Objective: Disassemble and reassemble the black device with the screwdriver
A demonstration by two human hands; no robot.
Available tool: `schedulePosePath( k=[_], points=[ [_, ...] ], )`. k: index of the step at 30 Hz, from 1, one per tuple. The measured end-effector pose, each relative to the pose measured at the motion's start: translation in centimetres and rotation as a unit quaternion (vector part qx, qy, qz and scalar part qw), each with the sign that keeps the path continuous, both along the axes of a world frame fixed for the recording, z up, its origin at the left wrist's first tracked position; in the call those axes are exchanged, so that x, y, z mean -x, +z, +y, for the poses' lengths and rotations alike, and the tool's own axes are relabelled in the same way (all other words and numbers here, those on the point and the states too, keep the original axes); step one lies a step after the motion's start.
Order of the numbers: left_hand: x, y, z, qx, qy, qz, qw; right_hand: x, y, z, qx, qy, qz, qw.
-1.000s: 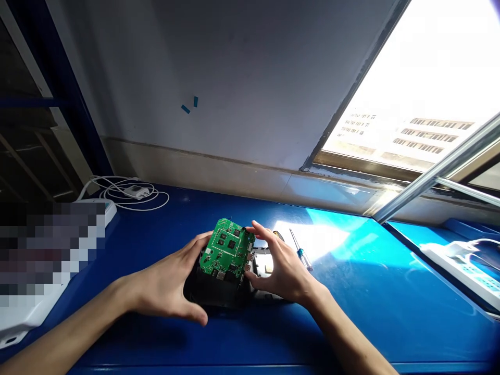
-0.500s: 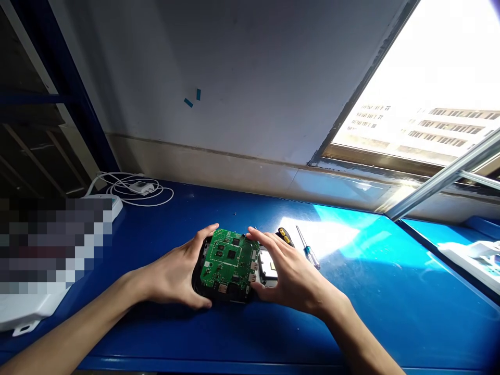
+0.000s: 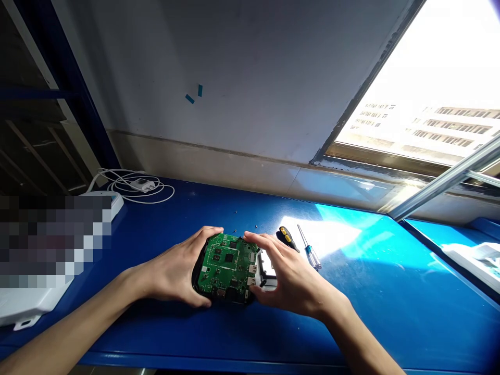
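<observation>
A green circuit board (image 3: 224, 265) lies in a black casing (image 3: 196, 276) low in the middle of the view. My left hand (image 3: 177, 271) grips the casing's left side, thumb at the near edge and fingers at the far corner. On the right side, my right hand (image 3: 285, 271) holds the board and casing between thumb and fingers, beside metal ports. Partly hidden behind my right hand is a white and black part (image 3: 267, 265). Just beyond that hand lie a black and yellow tool (image 3: 287, 237) and a screwdriver with a clear blue handle (image 3: 311, 255).
Several tiny screws (image 3: 256, 226) lie on the blue table (image 3: 187, 333) beyond the board. A white cable with a plug (image 3: 144, 184) is coiled at the back left. A white device (image 3: 35, 307) stands at the left, partly pixelated. Another white object (image 3: 472, 263) is at the far right.
The circuit board has tipped flatter and sits lower in the black casing. My left fingers have shifted slightly right along the far edge. The view has moved a little, uncovering more small screws.
</observation>
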State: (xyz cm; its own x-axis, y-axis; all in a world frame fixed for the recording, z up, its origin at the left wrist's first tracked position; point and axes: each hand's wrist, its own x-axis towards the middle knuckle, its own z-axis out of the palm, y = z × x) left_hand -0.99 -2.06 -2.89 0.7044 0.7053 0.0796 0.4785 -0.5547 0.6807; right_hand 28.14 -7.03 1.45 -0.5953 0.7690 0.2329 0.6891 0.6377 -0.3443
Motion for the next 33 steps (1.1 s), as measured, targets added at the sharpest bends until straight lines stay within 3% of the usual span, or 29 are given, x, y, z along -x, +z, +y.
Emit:
schedulePosePath(
  k=[10,18,27,33],
  points=[
    [-0.3,0.3,0.0,0.009,-0.007,-0.010,1.000,-0.1,-0.3,0.0,0.000,-0.009,0.000,1.000],
    [-0.7,1.9,-0.4,0.056,0.018,-0.002,0.998,-0.3,-0.6,0.3,0.004,-0.022,0.013,1.000],
    [-0.6,1.5,-0.5,0.064,0.020,-0.005,0.998,-0.3,-0.5,0.3,0.022,-0.020,0.012,0.999],
    [-0.4,1.2,-0.1,0.046,-0.024,-0.001,0.999,-0.1,0.2,0.3,0.046,0.018,-0.012,0.999]
  ],
)
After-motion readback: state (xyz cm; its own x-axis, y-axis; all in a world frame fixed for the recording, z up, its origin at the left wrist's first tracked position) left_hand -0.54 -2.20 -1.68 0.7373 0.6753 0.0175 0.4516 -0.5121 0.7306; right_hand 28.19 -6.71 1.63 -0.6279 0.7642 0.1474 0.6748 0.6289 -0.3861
